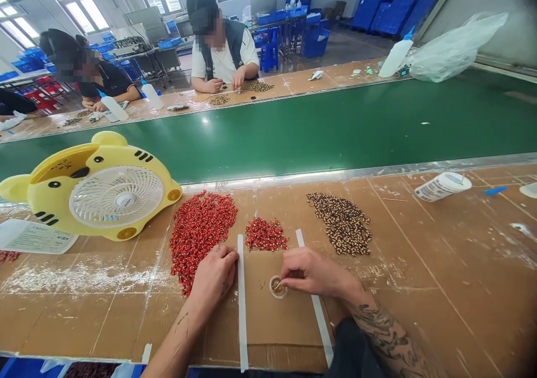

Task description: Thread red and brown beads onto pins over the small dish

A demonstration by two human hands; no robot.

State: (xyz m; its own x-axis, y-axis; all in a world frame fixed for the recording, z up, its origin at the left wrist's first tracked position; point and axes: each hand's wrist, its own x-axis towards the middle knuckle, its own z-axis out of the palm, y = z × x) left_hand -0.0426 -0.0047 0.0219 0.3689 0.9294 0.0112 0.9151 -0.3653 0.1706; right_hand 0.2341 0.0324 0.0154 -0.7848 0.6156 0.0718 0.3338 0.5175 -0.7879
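My right hand (312, 272) pinches a thin pale stick, its tip in a small clear cup (278, 287) of brownish liquid. The cup stands on a cardboard sheet (281, 322) taped to the wooden bench by white strips (242, 305). My left hand (213, 277) rests curled at the sheet's left edge, beside a large heap of small red pieces (199, 238), and nothing shows in its fingers. A smaller red heap (266, 234) lies above the cup. To its right is a heap of brown-and-cream pieces (342, 224).
A yellow tiger-shaped fan (100, 193) and a printed paper (33, 236) stand to the left. A white plastic tub (442, 187) lies on its side at the right. Beyond the bench runs a green conveyor belt (268, 137), with two co-workers (224, 45) at the far bench.
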